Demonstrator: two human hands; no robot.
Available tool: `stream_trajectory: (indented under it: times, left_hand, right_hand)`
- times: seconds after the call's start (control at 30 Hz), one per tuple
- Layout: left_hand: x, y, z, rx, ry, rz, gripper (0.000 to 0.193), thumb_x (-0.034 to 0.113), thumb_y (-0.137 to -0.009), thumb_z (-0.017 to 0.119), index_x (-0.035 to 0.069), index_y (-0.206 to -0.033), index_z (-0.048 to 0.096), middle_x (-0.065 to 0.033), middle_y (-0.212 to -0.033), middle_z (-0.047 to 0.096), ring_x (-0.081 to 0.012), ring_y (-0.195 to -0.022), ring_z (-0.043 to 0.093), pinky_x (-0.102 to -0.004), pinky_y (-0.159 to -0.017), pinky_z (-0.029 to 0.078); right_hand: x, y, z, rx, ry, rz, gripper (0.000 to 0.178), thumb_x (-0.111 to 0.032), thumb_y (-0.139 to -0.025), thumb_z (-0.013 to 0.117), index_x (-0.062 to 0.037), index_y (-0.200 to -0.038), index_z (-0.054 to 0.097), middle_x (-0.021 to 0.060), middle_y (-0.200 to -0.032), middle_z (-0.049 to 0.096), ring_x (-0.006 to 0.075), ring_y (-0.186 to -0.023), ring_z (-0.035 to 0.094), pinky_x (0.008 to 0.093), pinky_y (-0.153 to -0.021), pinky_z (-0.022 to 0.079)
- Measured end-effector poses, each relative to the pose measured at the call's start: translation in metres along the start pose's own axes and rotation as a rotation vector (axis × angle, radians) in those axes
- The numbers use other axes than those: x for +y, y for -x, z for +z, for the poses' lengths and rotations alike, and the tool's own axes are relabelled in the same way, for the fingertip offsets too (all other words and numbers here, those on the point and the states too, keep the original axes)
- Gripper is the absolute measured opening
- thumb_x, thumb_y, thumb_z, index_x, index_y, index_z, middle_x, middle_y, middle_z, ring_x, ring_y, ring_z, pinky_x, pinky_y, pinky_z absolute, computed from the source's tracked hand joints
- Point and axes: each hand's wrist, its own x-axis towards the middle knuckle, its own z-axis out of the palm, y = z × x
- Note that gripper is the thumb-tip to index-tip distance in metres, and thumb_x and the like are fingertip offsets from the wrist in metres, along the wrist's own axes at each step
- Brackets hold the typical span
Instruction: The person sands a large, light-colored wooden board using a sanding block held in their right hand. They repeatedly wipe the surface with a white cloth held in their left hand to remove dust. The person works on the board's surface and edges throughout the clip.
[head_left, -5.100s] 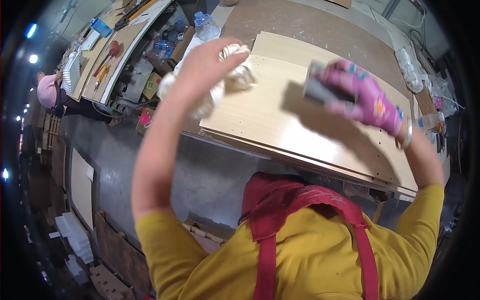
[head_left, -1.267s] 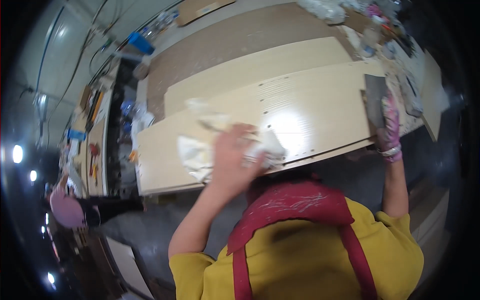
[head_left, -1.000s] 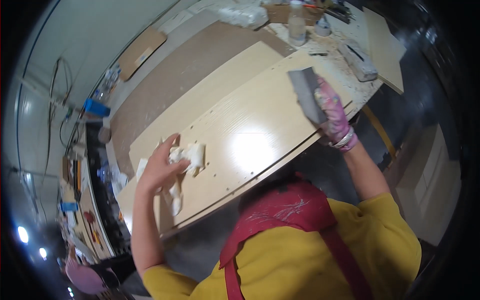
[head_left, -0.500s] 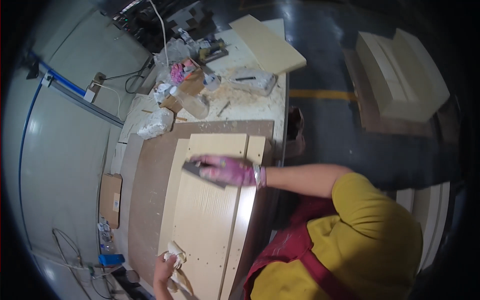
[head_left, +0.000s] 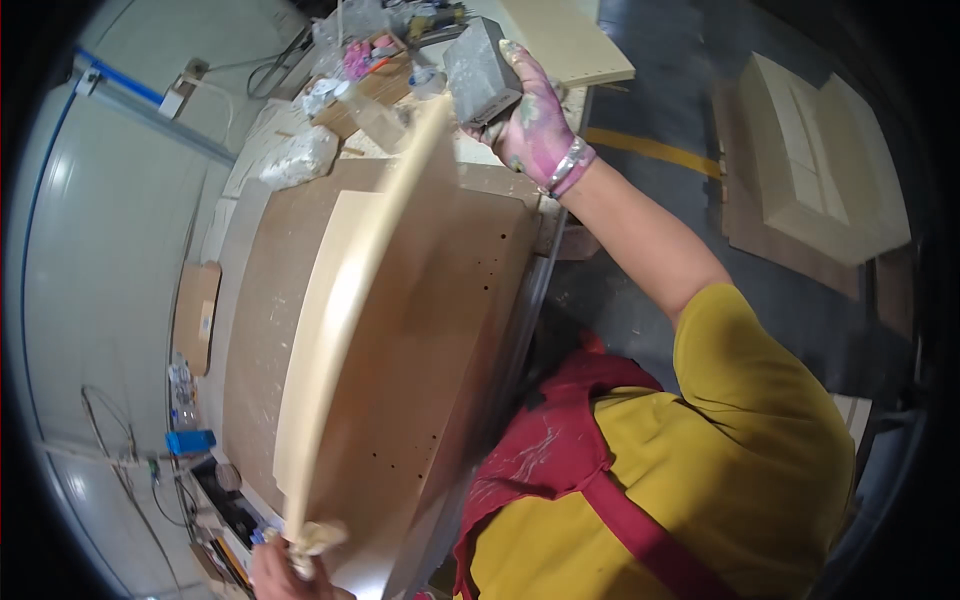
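Lengthwise, the panel (head_left: 347, 285) runs tilted, narrow edge up, over the table (head_left: 262, 290), from the left hand (head_left: 285, 575) at its near end to just beside the right hand (head_left: 535, 125) at its far end; the left appears closer to it. Left fingers curl around a cloth (head_left: 318, 538) (blur hides whether they also pinch the panel). Gloved right fingers wrap a grey block (head_left: 480, 75).
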Motion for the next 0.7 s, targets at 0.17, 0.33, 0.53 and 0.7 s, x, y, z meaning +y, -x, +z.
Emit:
stream_trajectory:
  times: [0.17, 0.33, 0.53, 0.7]
  left_hand:
    - [0.062, 0.057, 0.034, -0.025, 0.16, 0.047, 0.043, 0.011, -0.074, 0.073, 0.006, -0.115, 0.062, -0.0166, -0.109, 0.066, -0.036, -0.097, 0.063, -0.0419, -0.081, 0.05]
    - [0.094, 0.046, 0.115, 0.279, 0.055, -0.118, 0.016, 0.009, -0.076, 0.063, 0.007, -0.092, 0.065, -0.0109, -0.097, 0.069, -0.0301, -0.079, 0.064, -0.0404, -0.072, 0.047]
    - [0.071, -0.014, 0.184, 0.394, 0.359, -0.261, 0.031, 0.005, -0.072, 0.068, 0.005, -0.102, 0.064, -0.0128, -0.106, 0.068, -0.0342, -0.092, 0.064, -0.0417, -0.08, 0.049]
    - [0.048, -0.046, 0.191, 0.404, 0.42, -0.249, 0.025, 0.007, -0.075, 0.069, 0.007, -0.099, 0.064, -0.0119, -0.094, 0.067, -0.0341, -0.086, 0.063, -0.042, -0.076, 0.048]
  right_hand:
    - [0.015, -0.006, -0.049, -0.189, -0.132, 0.401, 0.057, -0.055, -0.096, 0.052, -0.0122, -0.134, 0.052, 0.013, -0.117, 0.065, 0.0291, -0.095, 0.067, 0.0504, -0.079, 0.057]
    - [0.049, 0.0, -0.061, -0.195, -0.031, 0.383, 0.055, -0.047, -0.099, 0.051, -0.0057, -0.136, 0.05, 0.015, -0.121, 0.063, 0.0261, -0.103, 0.065, 0.0427, -0.089, 0.056]
    - [0.067, -0.022, -0.04, -0.485, 0.52, 0.069, 0.047, -0.034, -0.1, 0.055, -0.0044, -0.136, 0.051, 0.0046, -0.11, 0.063, 0.0117, -0.094, 0.061, 0.025, -0.081, 0.051]
    - [0.074, -0.028, -0.045, -0.514, 0.553, 0.105, 0.045, -0.024, -0.097, 0.061, -0.0045, -0.137, 0.052, 0.0015, -0.109, 0.061, 0.0085, -0.094, 0.056, 0.0229, -0.083, 0.047]
